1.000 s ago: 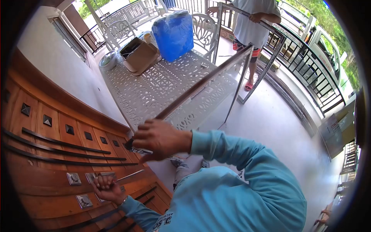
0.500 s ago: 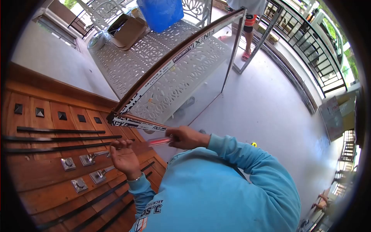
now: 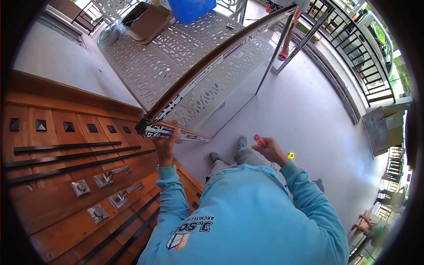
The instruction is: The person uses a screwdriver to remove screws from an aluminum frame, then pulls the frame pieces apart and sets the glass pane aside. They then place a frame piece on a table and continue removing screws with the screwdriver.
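Observation:
My left hand [image 3: 166,143] grips the lower end of an aluminium-framed glass panel [image 3: 201,73], its fingers curled over the edge. The brown frame carries white-and-black printed protective tape and stands tilted across the view. In front of my waist, my right hand [image 3: 272,151] is closed around a screwdriver with a translucent red handle [image 3: 260,141]. The screwdriver's shaft cannot be made out. This hand is apart from the panel.
A wooden door [image 3: 48,154] with black bars and metal handles fills the left. Behind the panel is a patterned metal table [image 3: 154,66] bearing a cardboard box [image 3: 150,24] and blue container [image 3: 192,9]. A person's leg [image 3: 288,42] shows beyond. A yellow tape measure [image 3: 290,156] is by my right wrist.
My left hand has moved up and right onto the panel's frame. My right hand has drawn away to the right with the screwdriver. My view has shifted, showing my feet.

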